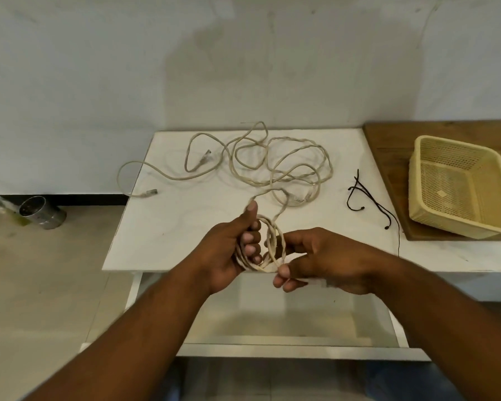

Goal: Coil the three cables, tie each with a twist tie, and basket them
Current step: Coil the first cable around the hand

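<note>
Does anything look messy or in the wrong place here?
Yes. A shiny metal can lies tipped on its side on the floor, left of the white table. On the table, the loose cream cables sprawl in a tangle, and one loop hangs past the table's left edge.

loose cables (pixel 272 163) sprawl mid-table, basket (pixel 457 186) right
</note>
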